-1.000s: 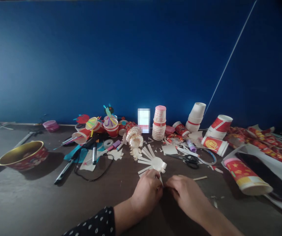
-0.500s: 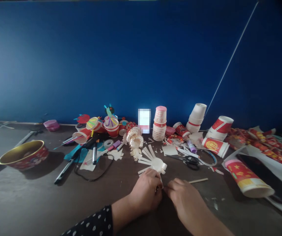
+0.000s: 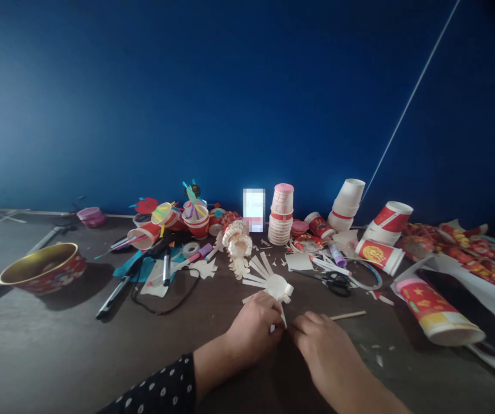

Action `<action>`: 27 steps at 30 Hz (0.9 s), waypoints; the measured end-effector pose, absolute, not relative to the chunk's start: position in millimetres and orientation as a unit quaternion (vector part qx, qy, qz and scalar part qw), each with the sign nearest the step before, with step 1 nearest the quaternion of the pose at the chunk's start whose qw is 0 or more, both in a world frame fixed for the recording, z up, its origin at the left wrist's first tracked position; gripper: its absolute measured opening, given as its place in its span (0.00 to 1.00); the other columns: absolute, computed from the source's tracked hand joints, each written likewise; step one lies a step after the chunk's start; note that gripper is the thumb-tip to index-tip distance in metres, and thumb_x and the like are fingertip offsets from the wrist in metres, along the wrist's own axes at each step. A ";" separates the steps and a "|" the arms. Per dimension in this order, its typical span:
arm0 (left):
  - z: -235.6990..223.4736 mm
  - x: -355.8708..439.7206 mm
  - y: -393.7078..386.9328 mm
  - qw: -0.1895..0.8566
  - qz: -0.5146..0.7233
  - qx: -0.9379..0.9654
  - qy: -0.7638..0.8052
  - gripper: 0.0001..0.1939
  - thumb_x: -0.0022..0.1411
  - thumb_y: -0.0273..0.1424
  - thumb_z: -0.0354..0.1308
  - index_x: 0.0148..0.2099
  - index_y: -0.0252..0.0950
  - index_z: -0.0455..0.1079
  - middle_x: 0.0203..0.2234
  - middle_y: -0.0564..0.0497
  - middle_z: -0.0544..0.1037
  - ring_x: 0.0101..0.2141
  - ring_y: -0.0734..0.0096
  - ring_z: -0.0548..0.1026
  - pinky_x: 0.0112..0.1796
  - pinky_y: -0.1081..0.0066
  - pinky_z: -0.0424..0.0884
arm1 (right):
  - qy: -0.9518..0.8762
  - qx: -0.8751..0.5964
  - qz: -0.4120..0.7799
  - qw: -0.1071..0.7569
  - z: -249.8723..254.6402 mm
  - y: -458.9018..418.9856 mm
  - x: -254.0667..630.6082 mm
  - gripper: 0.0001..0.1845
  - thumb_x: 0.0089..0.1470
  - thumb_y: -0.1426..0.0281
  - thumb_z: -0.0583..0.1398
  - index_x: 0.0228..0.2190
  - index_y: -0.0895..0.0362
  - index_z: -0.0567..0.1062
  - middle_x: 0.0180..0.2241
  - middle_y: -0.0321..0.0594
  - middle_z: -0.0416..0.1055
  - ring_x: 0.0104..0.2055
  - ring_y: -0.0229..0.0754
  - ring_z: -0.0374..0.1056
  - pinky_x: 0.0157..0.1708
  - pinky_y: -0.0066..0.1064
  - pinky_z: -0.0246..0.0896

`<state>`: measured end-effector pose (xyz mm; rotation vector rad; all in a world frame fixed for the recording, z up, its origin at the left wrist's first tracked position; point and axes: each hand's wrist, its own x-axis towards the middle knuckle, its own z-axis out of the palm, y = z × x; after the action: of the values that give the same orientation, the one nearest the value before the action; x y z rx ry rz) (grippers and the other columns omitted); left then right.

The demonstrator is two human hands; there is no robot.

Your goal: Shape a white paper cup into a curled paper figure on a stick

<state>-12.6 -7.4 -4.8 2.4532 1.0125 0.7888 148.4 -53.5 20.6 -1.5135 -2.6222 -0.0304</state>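
A paper cup cut into splayed strips (image 3: 276, 287) lies bottom-down in front of me, with some strips on its right side curled into rolls. My left hand (image 3: 256, 325) is closed at its near edge, fingers pinching one white strip that points toward me. Just to the right, my right hand (image 3: 322, 345) is closed, its fingertips close to the end of that strip. A thin wooden stick (image 3: 350, 315) sticks out past the right hand's far side; its inner end is hidden beneath the fingers.
Black scissors (image 3: 337, 283) and a glue stick (image 3: 337, 255) lie beyond the right hand. A curled paper piece (image 3: 239, 247) and stacked cups (image 3: 280, 227) stand behind. Left are a marker (image 3: 167, 267) and a gold-lined bowl (image 3: 44, 270); right, a patterned cup (image 3: 439, 313) beside a phone (image 3: 475, 310).
The left fingers have shifted slightly on the strip, and a bit of white paper now shows below them. The right hand stays nearly in place. The whole view has moved a little.
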 end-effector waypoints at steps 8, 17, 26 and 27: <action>-6.3 -11.7 -6.9 0.142 0.267 0.897 0.321 0.07 0.46 0.18 0.53 0.24 0.33 0.69 0.26 0.50 0.73 0.32 0.68 0.69 0.36 0.70 0.64 | -0.860 -0.508 -0.016 0.039 18.4 -54.0 146.9 0.13 0.52 0.81 0.55 0.29 0.55 0.76 0.32 0.38 0.73 0.36 0.41 0.65 0.37 0.33 0.50; 4.9 -18.3 -5.8 0.221 0.281 0.871 0.337 0.13 0.40 0.14 0.49 0.27 0.33 0.69 0.25 0.50 0.73 0.31 0.69 0.69 0.35 0.73 0.65 | -0.868 -0.490 -0.041 0.069 16.9 -52.4 146.8 0.12 0.51 0.82 0.56 0.29 0.55 0.76 0.30 0.37 0.72 0.35 0.39 0.64 0.34 0.32 0.49; 1.2 -18.8 -2.5 0.220 0.276 0.879 0.321 0.06 0.49 0.20 0.58 0.26 0.35 0.72 0.28 0.52 0.75 0.34 0.71 0.70 0.37 0.73 0.64 | -0.872 -0.485 -0.033 0.058 17.5 -51.9 145.7 0.13 0.51 0.82 0.54 0.29 0.56 0.76 0.30 0.38 0.72 0.33 0.38 0.63 0.33 0.31 0.50; -0.7 -17.8 -2.6 0.211 0.273 0.881 0.325 0.07 0.48 0.19 0.58 0.25 0.35 0.72 0.28 0.52 0.75 0.33 0.71 0.71 0.36 0.73 0.64 | -0.872 -0.485 -0.031 0.058 17.3 -51.9 145.6 0.13 0.51 0.82 0.54 0.29 0.56 0.77 0.30 0.38 0.72 0.34 0.39 0.63 0.33 0.31 0.50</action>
<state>-17.8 -2.6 -0.7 2.4474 0.9032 0.7591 145.6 -51.9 17.3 -1.4701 -2.6427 -0.0928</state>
